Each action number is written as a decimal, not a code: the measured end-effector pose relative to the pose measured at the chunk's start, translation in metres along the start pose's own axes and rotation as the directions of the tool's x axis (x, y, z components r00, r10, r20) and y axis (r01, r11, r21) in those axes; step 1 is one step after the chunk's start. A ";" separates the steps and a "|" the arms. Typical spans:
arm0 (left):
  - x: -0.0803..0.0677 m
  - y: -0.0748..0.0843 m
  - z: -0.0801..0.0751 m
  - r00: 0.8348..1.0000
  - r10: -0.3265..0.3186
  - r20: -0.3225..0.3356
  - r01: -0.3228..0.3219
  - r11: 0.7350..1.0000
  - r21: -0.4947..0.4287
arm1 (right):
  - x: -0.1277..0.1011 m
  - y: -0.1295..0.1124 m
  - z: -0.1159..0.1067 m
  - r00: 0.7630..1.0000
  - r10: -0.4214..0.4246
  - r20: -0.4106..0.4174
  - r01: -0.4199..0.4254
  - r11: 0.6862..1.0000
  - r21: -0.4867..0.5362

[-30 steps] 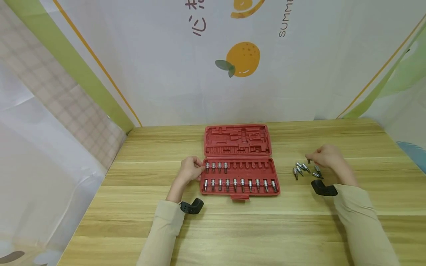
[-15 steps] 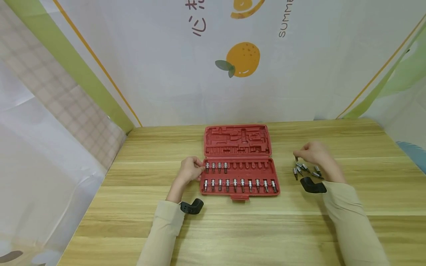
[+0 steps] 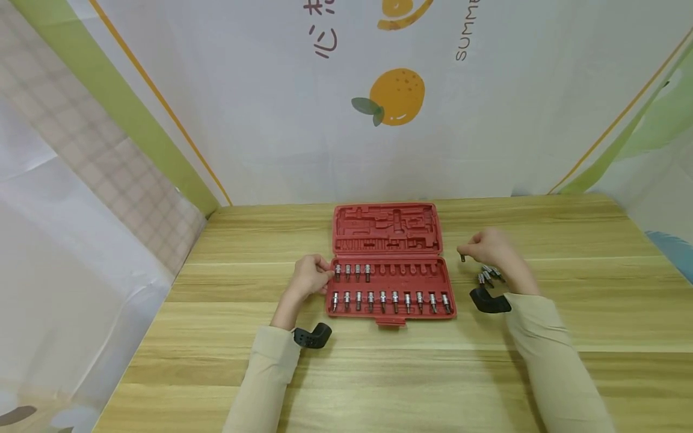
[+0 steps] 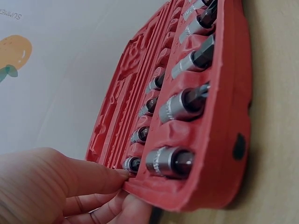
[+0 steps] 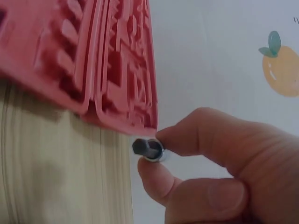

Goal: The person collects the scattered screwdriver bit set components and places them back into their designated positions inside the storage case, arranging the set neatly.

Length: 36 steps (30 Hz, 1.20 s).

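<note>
Head view, red case (image 3: pixel 400 284): sitting on the desk (image 3: pixel 422 373) about mid-scene, lid (image 3: pixel 379 224) folded back on the far side, latch (image 3: pixel 391 322) facing your near edge.
Near row (image 3: pixel 382 302): ten silver bit sockets with dark tips, lined up in their slots right across the case.
Far row (image 3: pixel 358 273): four more, all bunched toward the left end.
Left hand (image 3: pixel 310 276): yours is at the left side of the case, pinching its rim.
Right hand (image 3: pixel 491 248): off to the right of the case, with thumb and finger pinched on a single bit.
Held bit socket (image 3: pixel 462 258): between the case and the pile, tip angled down, not touching the case.
Loose bit sockets (image 3: pixel 486 275): a little heap on the desk, just near and right of that bit; your wrist is in the way so I can't count them.
Backdrop: white sheet (image 3: pixel 271 132) with an orange print (image 3: pixel 397 96), beyond the far edge.
Left wrist view, grip: your thumb lies on the case corner beside the end socket of the far row, other fingers tucked below the rim.
Right wrist view, pinch: you've got the silver body between thumb and index finger, dark hex tip (image 5: pixel 140 146) sticking out toward the camera.
</note>
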<state>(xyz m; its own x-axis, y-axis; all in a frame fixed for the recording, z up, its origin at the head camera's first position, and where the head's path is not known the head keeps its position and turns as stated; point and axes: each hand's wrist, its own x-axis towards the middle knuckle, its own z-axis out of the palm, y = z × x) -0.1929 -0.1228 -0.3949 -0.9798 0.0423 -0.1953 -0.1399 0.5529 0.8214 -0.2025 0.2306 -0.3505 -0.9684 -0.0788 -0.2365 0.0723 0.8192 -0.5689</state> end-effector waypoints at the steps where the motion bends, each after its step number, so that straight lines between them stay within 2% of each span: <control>1: 0.000 0.000 0.000 1.000 0.001 0.000 -0.001 1.000 0.000 | 0.000 -0.002 0.001 1.000 0.000 0.001 0.000 1.000 0.006; 6: 0.000 0.000 0.000 1.000 0.005 0.000 -0.005 1.000 0.000 | 0.003 -0.011 0.008 1.000 -0.028 -0.002 0.028 1.000 0.005; 14: 0.001 -0.001 0.000 1.000 0.008 0.002 -0.008 1.000 0.006 | 0.009 -0.027 0.019 1.000 -0.025 0.017 0.025 1.000 0.008; 21: 0.001 -0.001 0.000 1.000 0.011 0.001 -0.011 1.000 -0.005 | 0.012 -0.040 0.029 0.998 -0.069 -0.004 0.069 0.998 0.011; 36: 0.000 -0.001 -0.001 1.000 -0.006 0.007 0.006 1.000 -0.001 | 0.021 -0.065 0.054 0.994 -0.099 0.052 0.099 0.995 0.002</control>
<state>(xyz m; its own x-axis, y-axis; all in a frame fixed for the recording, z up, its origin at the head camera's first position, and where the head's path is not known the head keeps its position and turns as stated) -0.1933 -0.1241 -0.3955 -0.9781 0.0448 -0.2034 -0.1455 0.5519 0.8211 -0.2144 0.1457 -0.3609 -0.9572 -0.1889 -0.2191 -0.0238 0.8062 -0.5911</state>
